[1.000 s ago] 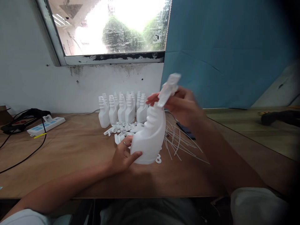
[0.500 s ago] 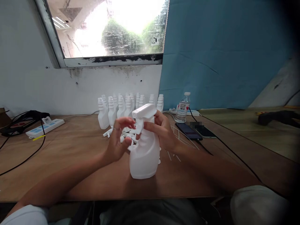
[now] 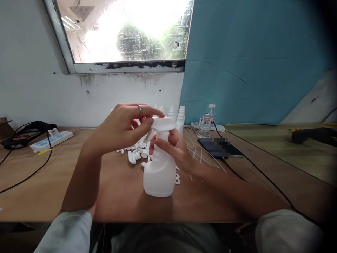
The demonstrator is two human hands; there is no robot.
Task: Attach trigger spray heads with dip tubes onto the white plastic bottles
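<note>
A white spray bottle [image 3: 159,175] stands upright on the table in front of me, its white trigger spray head [image 3: 163,123] on top of the neck. My left hand [image 3: 123,128], with a ring on one finger, is closed on the spray head from the left, fingers over its top and thumb along its side. My right hand [image 3: 179,149] wraps round the bottle's neck just beneath the head. Behind the bottle lie loose white plastic sprayer parts [image 3: 135,153]. Small white rings [image 3: 177,179] rest by its right side.
White bottles [image 3: 181,117] stand in rows near the wall, partly hidden by my left hand. Thin white tubes [image 3: 201,154], phones [image 3: 214,147], and a water bottle [image 3: 206,121] are at right. A power strip [image 3: 51,141] and black cables [image 3: 28,131] lie at left.
My left hand has risen from beside the trigger and come over the spray head, closing on it. The spray head has turned relative to the bottle. My right hand has slid slightly lower onto the neck.
</note>
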